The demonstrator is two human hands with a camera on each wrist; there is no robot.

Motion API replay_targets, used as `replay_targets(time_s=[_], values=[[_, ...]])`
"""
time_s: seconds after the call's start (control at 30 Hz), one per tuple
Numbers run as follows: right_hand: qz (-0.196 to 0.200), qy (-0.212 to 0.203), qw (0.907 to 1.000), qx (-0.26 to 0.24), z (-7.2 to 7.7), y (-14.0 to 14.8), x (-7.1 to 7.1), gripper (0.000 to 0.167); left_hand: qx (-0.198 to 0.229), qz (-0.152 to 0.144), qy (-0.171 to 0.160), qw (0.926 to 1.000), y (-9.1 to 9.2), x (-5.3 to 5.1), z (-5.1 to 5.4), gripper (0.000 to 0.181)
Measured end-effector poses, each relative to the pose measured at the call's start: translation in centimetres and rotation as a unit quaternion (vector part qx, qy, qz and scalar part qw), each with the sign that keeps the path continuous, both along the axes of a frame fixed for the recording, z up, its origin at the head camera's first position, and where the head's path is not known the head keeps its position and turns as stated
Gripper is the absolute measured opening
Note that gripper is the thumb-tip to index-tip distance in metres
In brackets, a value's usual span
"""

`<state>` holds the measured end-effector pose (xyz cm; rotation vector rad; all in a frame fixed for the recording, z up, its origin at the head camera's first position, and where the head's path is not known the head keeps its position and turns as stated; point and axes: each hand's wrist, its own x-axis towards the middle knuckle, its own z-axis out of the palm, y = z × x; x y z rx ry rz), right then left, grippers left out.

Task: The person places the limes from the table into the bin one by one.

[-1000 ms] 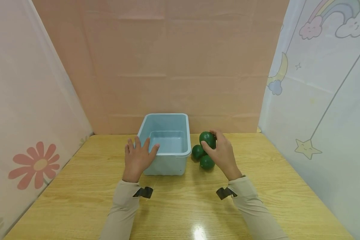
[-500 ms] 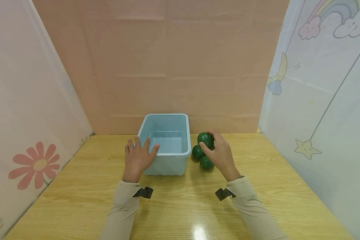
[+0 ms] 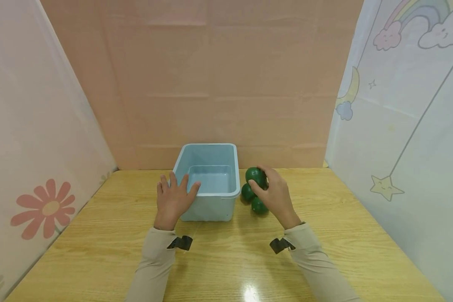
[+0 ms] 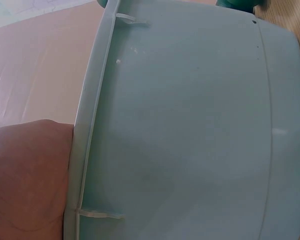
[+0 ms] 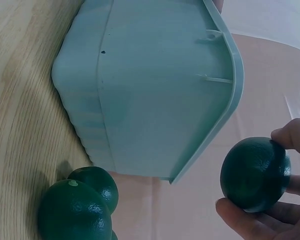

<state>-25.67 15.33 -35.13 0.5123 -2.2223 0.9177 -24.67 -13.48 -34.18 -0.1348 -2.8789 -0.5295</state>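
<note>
My right hand (image 3: 277,195) holds a round dark green fruit (image 3: 255,176) between thumb and fingers, just right of the light blue bin (image 3: 208,208). In the right wrist view, the held fruit (image 5: 254,174) is level with the bin's rim, apart from it. Two more green fruits (image 3: 247,191) (image 3: 259,206) lie on the table beside the bin, below my right hand. My left hand (image 3: 172,201) rests with spread fingers on the bin's near left rim. In the left wrist view, part of that hand (image 4: 29,182) touches the rim (image 4: 92,95).
The wooden table (image 3: 219,260) extends around the bin and fruits. A plain orange-brown sheet (image 3: 219,84) stands behind it, and patterned sheets hang at the left (image 3: 41,126) and right (image 3: 407,126). In the right wrist view, a sliver of another green thing (image 5: 114,236) shows behind the lying fruits.
My right hand has moved slightly left with the held fruit, toward the bin. My left hand, the bin and the lying fruits have stayed in place.
</note>
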Motion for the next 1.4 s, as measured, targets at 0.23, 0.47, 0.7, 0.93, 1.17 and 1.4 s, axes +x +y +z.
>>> replay_targets(time_s=[0.23, 0.47, 0.7, 0.93, 1.17, 1.4], values=[[0.005, 0.014, 0.9999, 0.006, -0.1, -0.2, -0.1, 0.048, -0.002, -0.002, 0.008, 1.0000, -0.1, -0.1, 0.1, 0.067], [0.005, 0.009, 0.9999, 0.007, -0.3, -0.3, 0.1, 0.047, -0.002, -0.001, 0.001, 1.0000, 0.0, 0.1, -0.2, 0.068], [0.010, 0.002, 0.9999, -0.007, -0.4, -0.6, 0.0, 0.051, 0.003, -0.001, 0.014, 0.9999, 0.0, 0.0, -0.3, 0.066], [0.014, 0.002, 0.9998, -0.017, -0.6, -1.0, 0.0, 0.053, 0.002, 0.000, 0.014, 0.9999, 0.1, -0.1, -0.4, 0.066], [0.024, 0.008, 0.9993, -0.026, -0.4, -1.4, 0.2, 0.049, -0.007, 0.003, 0.019, 0.9998, 0.1, -0.1, -0.4, 0.066], [0.037, 0.013, 0.9986, -0.034, -0.4, -1.5, 0.2, 0.041, -0.006, 0.002, 0.022, 0.9997, 0.1, 0.0, -0.4, 0.065]])
